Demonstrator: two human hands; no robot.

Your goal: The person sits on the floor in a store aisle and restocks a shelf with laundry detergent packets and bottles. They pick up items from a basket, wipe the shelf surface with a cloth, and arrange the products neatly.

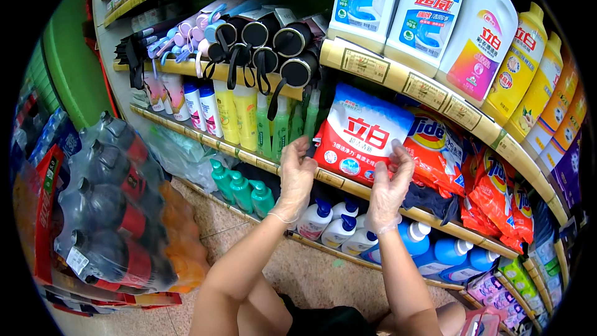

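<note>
A red, white and blue bag of laundry powder (pixel 357 123) sits upright at the front of the middle shelf. My left hand (pixel 297 175), in a clear thin plastic glove, is beside the bag's lower left edge, fingers apart. In a similar glove, my right hand (pixel 391 182) is in front of the bag's lower right side with its fingers spread and curled. Whether the fingertips touch the bag cannot be told. Orange Tide bags (pixel 431 149) lean just to its right, and green spray bottles (pixel 281 126) stand to its left.
Large white toilet-cleaner bottles (pixel 424 18) line the upper shelf edge (pixel 364 63). Black folded umbrellas (pixel 294 39) jut out at upper left. Pump bottles (pixel 315 219) fill the lowest shelf. Shrink-wrapped dark drink bottles (pixel 109 210) are stacked on my left.
</note>
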